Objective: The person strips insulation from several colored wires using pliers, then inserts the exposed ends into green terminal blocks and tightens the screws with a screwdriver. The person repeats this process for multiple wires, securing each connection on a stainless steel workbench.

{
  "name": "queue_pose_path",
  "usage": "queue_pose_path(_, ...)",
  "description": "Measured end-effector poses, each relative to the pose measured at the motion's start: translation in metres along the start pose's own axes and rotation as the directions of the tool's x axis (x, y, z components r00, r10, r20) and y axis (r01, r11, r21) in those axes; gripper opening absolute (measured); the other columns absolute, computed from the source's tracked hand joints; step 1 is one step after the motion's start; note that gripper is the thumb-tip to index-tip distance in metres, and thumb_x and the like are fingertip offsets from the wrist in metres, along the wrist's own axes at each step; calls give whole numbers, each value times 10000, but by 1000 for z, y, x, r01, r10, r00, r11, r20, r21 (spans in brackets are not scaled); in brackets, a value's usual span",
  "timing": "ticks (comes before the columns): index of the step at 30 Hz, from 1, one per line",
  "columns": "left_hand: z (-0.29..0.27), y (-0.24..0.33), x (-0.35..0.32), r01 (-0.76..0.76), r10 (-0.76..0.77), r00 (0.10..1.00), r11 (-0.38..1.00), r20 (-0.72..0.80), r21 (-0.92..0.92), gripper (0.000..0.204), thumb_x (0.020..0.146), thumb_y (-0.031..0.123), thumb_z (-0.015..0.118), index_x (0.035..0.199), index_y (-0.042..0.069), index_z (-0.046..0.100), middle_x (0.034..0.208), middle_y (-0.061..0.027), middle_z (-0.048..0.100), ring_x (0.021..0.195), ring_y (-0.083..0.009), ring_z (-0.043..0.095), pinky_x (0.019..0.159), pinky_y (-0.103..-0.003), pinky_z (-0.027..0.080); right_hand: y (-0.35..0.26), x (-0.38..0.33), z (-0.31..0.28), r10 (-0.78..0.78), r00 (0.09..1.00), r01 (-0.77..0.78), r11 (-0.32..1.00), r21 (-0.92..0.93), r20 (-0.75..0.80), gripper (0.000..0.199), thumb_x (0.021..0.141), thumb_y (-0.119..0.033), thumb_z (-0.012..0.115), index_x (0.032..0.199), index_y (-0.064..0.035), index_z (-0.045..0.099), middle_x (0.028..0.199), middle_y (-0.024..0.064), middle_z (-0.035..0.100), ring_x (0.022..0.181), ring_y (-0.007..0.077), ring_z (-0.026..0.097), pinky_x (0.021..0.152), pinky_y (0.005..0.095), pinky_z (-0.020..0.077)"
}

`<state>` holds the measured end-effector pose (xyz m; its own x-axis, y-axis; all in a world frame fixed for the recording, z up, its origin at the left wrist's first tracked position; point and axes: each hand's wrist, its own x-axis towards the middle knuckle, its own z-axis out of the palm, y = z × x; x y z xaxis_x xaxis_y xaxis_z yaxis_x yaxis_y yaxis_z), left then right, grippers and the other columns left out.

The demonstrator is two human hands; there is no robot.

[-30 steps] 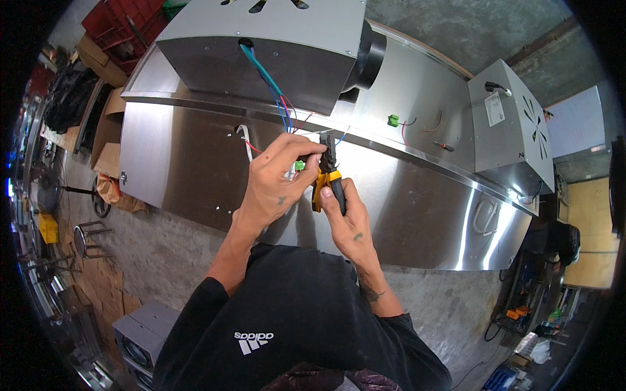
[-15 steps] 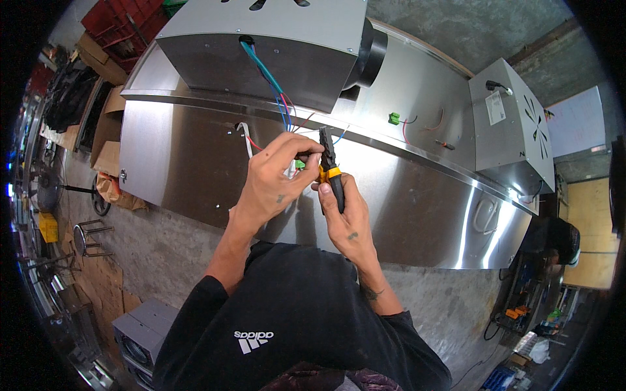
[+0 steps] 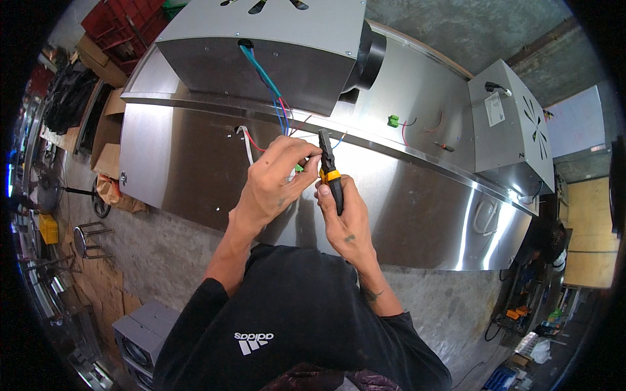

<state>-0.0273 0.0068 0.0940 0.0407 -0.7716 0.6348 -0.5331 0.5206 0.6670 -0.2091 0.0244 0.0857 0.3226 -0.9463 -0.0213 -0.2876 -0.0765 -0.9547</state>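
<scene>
My right hand (image 3: 343,210) is wrapped round the black-and-yellow handles of a pair of pliers (image 3: 330,173), whose dark jaws point away from me. Close beside the jaws, my left hand (image 3: 277,171) pinches a thin wire; its end is hidden by the fingertips. A short blue wire (image 3: 340,140) shows just right of the jaws. Below the left fingers a bit of green connector (image 3: 298,168) peeks out. Blue, red and brown wires (image 3: 282,117) hang from a grey metal box (image 3: 261,68) toward the left hand. A white cable (image 3: 247,144) with a red wire rises from the panel.
Shiny metal panels (image 3: 417,202) stretch beneath my hands. A green terminal block (image 3: 393,120) with loose wires and a small screwdriver (image 3: 445,146) lie right of the hands. Another grey box (image 3: 512,124) stands at the far right. A stool (image 3: 88,240) is on the floor at left.
Both hands keep nearly the same place. The pliers have turned slightly, and their handles look closer together. The hanging wires have shifted a little to the left.
</scene>
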Motion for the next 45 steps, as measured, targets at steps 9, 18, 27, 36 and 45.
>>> queue_pose_path(9, 3, -2, 1, -68, 70, 996, 997, -52, 41, 192, 894, -49, 817, 1076, -27, 758, 1002, -121, 756, 820, -171, 741, 702, -293, 610, 3, 2, 2, -17, 1000, 17, 1000, 8, 10, 395, 1154, -360, 560, 1163, 34, 545, 872, 191, 605, 772, 298, 617, 738, 442, 502)
queue_pose_path(18, 0, -2, 2, -67, 71, 996, 996, -54, 59, 182, 900, -35, 818, 1071, -33, 757, 987, -117, 756, 819, -148, 737, 694, -275, 612, -1, 6, 2, -50, 999, 50, 998, -35, 6, 368, 1152, -334, 565, 1169, 33, 549, 934, 220, 609, 807, 336, 629, 767, 449, 508)
queue_pose_path(27, 0, -1, 2, -30, 34, 997, 998, -65, 61, 186, 903, -14, 824, 1074, -33, 755, 985, -118, 759, 812, -153, 739, 702, -287, 620, -7, 8, 1, 9, 998, -7, 1000, -23, 58, 305, 1143, -234, 583, 1215, 61, 552, 1036, 224, 616, 895, 336, 658, 821, 449, 522)
queue_pose_path(36, 0, 1, 3, -16, 21, 996, 998, -82, 67, 168, 910, -9, 813, 1060, -31, 741, 944, -100, 747, 778, -132, 717, 667, -274, 588, -1, 11, 4, -152, 988, 152, 985, -75, 6, 249, 1115, -145, 613, 1224, 71, 555, 1125, 249, 611, 995, 386, 671, 880, 455, 533)
queue_pose_path(45, -12, 3, 6, 193, -190, 975, 981, 111, -10, 156, 996, 70, 754, 1088, -28, 675, 960, -104, 709, 829, -149, 699, 714, -297, 590, 10, 15, 9, -277, 960, 269, 955, -125, -45, 215, 1129, -190, 602, 1193, 13, 574, 948, 133, 579, 753, 208, 581, 696, 387, 479)
